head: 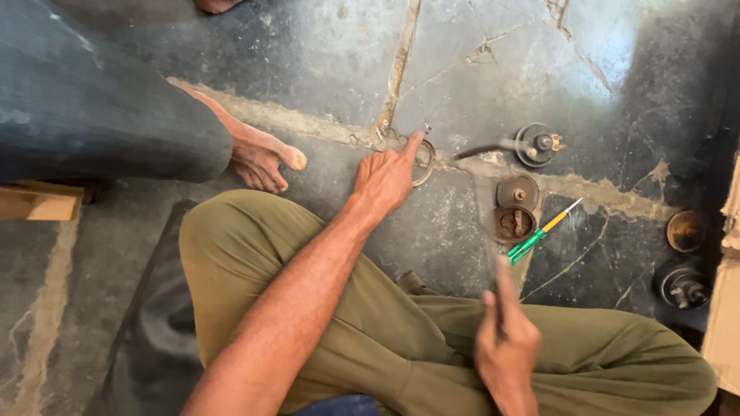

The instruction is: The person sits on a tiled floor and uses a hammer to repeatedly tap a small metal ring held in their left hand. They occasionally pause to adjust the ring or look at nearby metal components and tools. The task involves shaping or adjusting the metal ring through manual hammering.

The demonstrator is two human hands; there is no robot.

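One hand point(388, 176) seemingly touches ring point(425, 162).

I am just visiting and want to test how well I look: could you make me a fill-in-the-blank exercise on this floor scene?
1. The left hand reaches out and its forefinger touches a metal ____ lying on the stone floor.
2. The screwdriver on the floor has a yellow and ____ handle.
3. The right hand hovers above the person's ____-coloured trouser leg.
4. Another person's bare ____ rests on the floor beside the left hand.

Missing words: ring; green; olive; foot
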